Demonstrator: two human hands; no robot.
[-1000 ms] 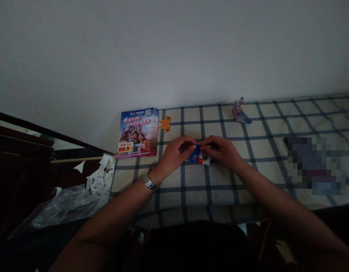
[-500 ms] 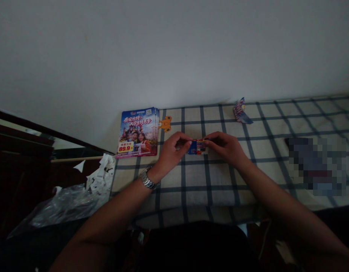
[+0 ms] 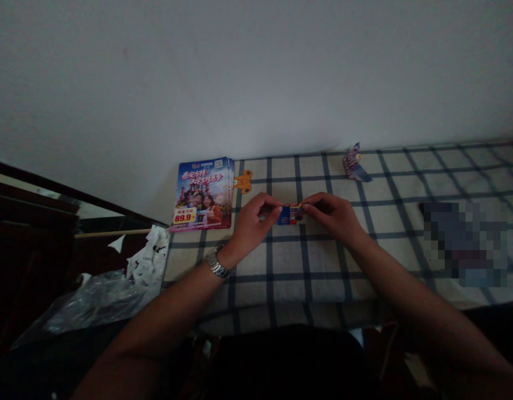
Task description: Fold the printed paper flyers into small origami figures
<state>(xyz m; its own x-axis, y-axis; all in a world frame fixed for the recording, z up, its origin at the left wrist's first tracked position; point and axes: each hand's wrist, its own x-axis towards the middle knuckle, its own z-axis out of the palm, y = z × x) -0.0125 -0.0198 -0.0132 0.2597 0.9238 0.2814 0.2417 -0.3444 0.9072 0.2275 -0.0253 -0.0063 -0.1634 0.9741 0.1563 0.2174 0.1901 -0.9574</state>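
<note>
The left hand (image 3: 254, 223) and right hand (image 3: 329, 218) face each other, palms down, fingertips (image 3: 278, 209) curled and nearly meeting.

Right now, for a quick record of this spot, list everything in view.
folded printed card: 1, blue and red, held over the cloth
checked cloth: 1, cream with dark blue lines, under the hands
leaflet stack: 1, blue and pink, at the cloth's left end
orange cut-out: 1, orange, beside the stack
folded leaflet: 1, blue, near the wall
blurred object: 1, dark, on the cloth's right
plastic sheet: 1, clear, left of the cloth
paper scraps: several, white, beside the plastic
wall: 1, white, behind
wristwatch: 1, silver, left wrist
left hand: 1, pinching the card
right hand: 1, pinching the card
</note>
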